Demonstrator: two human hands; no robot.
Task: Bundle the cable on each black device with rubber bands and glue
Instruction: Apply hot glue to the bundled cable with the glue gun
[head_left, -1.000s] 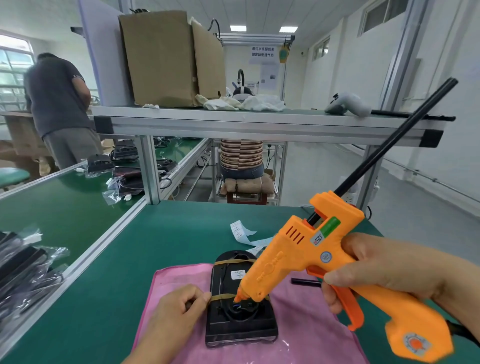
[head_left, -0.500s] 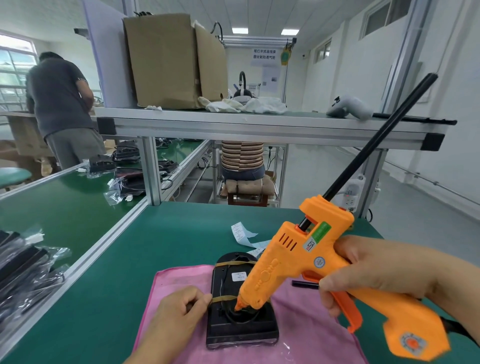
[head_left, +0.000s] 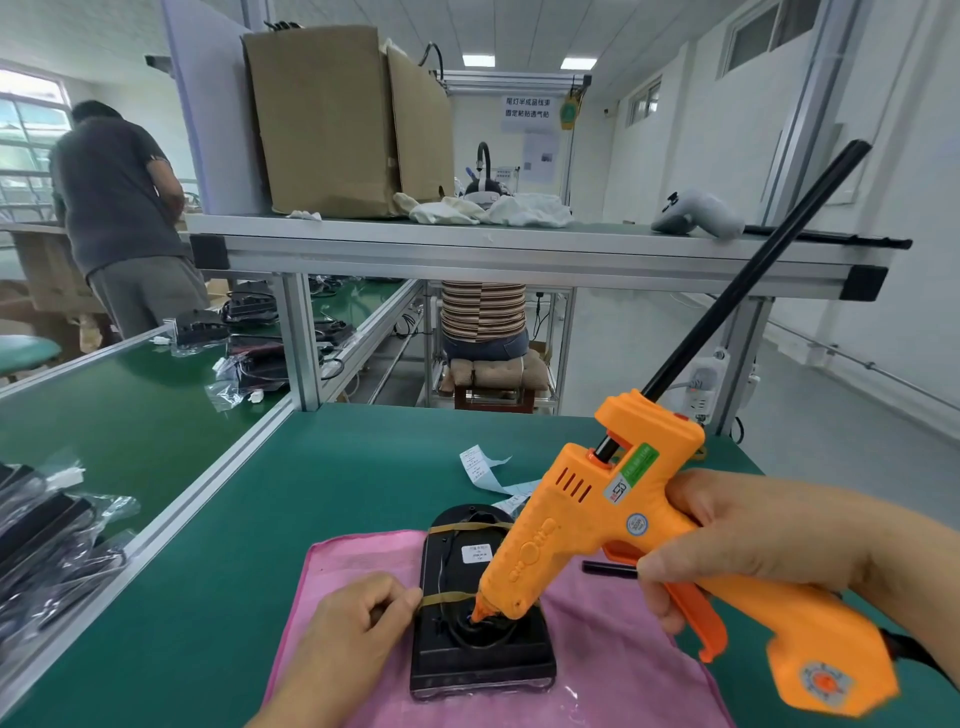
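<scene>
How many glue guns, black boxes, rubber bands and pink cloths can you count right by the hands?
glue gun: 1
black device: 1
rubber bands, both stretched across the device: 2
pink cloth: 1
Total: 5

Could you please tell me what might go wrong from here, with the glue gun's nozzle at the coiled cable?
The left hand grips the black device close to the nozzle of the glue gun, so hot glue could reach its fingers. The nozzle also sits by the lower rubber band, which heat might weaken. Stray glue could drip onto the pink cloth.
</scene>
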